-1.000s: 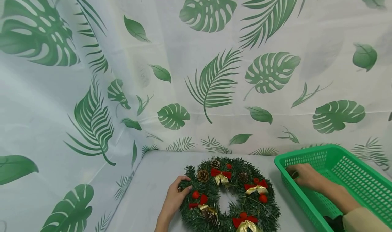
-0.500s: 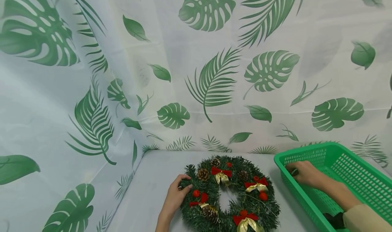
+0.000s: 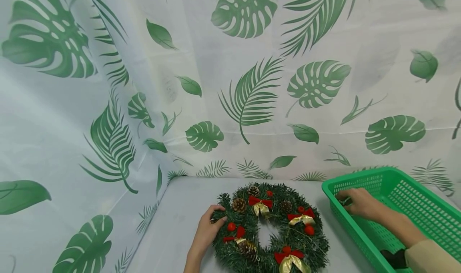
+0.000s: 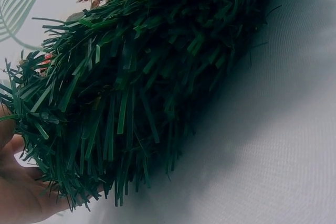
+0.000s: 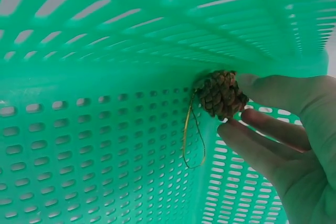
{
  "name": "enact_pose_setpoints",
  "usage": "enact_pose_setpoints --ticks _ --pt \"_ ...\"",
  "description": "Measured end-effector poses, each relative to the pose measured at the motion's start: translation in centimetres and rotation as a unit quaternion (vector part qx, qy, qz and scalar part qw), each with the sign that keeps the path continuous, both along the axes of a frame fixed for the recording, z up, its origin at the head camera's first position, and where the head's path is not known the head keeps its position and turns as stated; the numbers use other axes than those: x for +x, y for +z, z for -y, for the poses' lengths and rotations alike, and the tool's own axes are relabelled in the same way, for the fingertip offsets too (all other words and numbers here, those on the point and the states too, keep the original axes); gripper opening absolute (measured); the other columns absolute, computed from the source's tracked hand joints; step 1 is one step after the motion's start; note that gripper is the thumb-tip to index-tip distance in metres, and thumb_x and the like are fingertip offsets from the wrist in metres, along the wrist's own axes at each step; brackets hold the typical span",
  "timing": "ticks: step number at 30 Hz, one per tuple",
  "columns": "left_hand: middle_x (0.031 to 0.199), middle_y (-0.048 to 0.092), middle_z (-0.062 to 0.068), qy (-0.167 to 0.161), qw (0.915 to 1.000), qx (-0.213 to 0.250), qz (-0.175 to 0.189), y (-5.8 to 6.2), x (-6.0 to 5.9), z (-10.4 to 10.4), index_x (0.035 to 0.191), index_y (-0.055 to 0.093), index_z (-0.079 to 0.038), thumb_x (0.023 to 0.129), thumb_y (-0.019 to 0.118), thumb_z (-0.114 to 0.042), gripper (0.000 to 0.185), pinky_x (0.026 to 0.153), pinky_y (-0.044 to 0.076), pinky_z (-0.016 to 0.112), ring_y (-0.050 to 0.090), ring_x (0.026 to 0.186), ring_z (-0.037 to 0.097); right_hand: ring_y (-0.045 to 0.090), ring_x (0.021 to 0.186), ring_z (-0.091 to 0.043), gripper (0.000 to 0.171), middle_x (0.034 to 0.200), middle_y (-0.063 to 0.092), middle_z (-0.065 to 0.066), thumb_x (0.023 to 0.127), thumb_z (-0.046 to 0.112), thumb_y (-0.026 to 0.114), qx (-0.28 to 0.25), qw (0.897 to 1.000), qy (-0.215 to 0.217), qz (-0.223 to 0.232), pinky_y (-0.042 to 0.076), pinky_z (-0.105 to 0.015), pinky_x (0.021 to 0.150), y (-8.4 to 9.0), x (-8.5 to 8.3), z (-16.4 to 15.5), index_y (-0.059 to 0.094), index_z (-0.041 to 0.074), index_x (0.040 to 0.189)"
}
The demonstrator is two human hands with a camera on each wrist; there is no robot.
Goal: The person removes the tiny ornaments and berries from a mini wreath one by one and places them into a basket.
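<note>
A round green wreath lies on the white surface, trimmed with pinecones, red balls and red-and-gold bows. My left hand grips its left outer edge, thumb and fingers around the tinsel. In the left wrist view, green strands cover part of that hand. Inside the green basket, near its left wall, is my right hand. The right wrist view shows this hand pinching a brown pinecone between thumb and fingers. A thin gold string loop hangs from the pinecone.
The basket stands right of the wreath, with slotted walls and a raised rim. A white table surface extends left of the wreath. White curtains printed with green leaves enclose the back and left. A black item sits at the right wrist.
The head view shifts very slightly. Both hands stay in nearly the same places, the left at the wreath and the right inside the basket.
</note>
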State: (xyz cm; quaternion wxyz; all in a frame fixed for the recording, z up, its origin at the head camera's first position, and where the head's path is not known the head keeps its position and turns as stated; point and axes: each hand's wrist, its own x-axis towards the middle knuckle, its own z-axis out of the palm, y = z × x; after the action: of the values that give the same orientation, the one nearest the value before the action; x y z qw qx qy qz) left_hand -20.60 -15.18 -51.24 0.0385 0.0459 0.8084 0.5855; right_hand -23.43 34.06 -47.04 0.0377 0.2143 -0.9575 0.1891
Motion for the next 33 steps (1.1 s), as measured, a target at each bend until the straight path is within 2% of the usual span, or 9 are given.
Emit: enact_pose_setpoints --ticks 7,12,14,17,22,28,33 --pt "0.152 0.05 0.02 0.002 1.0 -0.003 0.009 0.1 0.2 0.3 0.125 0.063 -0.012 0.098 0.071 -0.019 0.029 0.083 0.051 0.043 0.054 0.131 0.039 0.074 0.079 -0.03 0.023 0.097 0.076 -0.015 0.078 -0.006 0.078 -0.013 1.0 0.013 0.004 0.058 -0.029 0.063 0.6 0.2 0.1 0.077 0.0 0.101" --pt "0.152 0.05 0.02 0.009 0.9998 -0.016 0.01 0.0 0.2 0.6 0.126 0.063 -0.012 0.098 0.071 -0.02 0.03 0.093 0.05 0.052 0.05 0.136 0.041 0.074 0.079 -0.027 0.023 0.097 0.077 -0.015 0.078 0.0 0.082 -0.013 1.0 0.007 0.001 0.057 -0.029 0.064 1.4 0.3 0.4 0.077 0.001 0.101" --pt "0.153 0.05 0.02 0.011 0.9997 -0.021 0.009 0.0 0.2 0.6 0.126 0.063 -0.012 0.098 0.071 -0.021 0.031 0.099 0.048 0.058 0.046 0.141 0.043 0.073 0.078 -0.025 0.021 0.096 0.077 -0.013 0.079 0.0 0.082 -0.009 1.0 0.006 -0.009 0.057 -0.029 0.064 1.7 0.5 0.5 0.077 0.001 0.1" --pt "0.153 0.049 0.019 0.012 0.9996 -0.02 0.012 0.0 0.2 0.6 0.127 0.063 -0.013 0.098 0.071 -0.021 0.031 0.103 0.045 0.062 0.042 0.144 0.045 0.072 0.077 -0.024 0.02 0.094 0.076 -0.012 0.08 0.001 0.082 -0.006 0.999 0.011 -0.035 0.057 -0.03 0.064 2.1 0.8 0.5 0.077 0.001 0.099" --pt "0.152 0.051 0.018 0.009 0.9998 -0.013 0.012 0.0 0.1 0.4 0.127 0.063 -0.013 0.098 0.071 -0.02 0.032 0.101 0.046 0.06 0.043 0.143 0.043 0.072 0.079 -0.026 0.018 0.094 0.077 -0.009 0.081 0.004 0.083 -0.007 0.998 0.003 -0.066 0.058 -0.033 0.066 3.2 1.4 0.6 0.078 0.003 0.098" --pt "0.152 0.051 0.018 0.003 0.9999 -0.009 0.009 -0.1 0.0 0.1 0.127 0.063 -0.012 0.098 0.071 -0.019 0.031 0.095 0.05 0.052 0.046 0.141 0.041 0.072 0.08 -0.027 0.019 0.095 0.077 -0.009 0.082 0.007 0.083 -0.001 0.997 -0.005 -0.071 0.058 -0.032 0.065 4.7 2.0 0.6 0.077 0.003 0.1" --pt "0.153 0.049 0.019 0.001 0.9999 -0.01 0.006 -0.1 -0.1 -0.1 0.127 0.063 -0.011 0.098 0.071 -0.019 0.031 0.099 0.048 0.056 0.042 0.144 0.043 0.073 0.083 -0.028 0.02 0.096 0.077 -0.009 0.083 0.007 0.083 -0.006 0.997 0.001 -0.083 0.059 -0.034 0.067 5.5 2.3 1.1 0.077 0.003 0.102"
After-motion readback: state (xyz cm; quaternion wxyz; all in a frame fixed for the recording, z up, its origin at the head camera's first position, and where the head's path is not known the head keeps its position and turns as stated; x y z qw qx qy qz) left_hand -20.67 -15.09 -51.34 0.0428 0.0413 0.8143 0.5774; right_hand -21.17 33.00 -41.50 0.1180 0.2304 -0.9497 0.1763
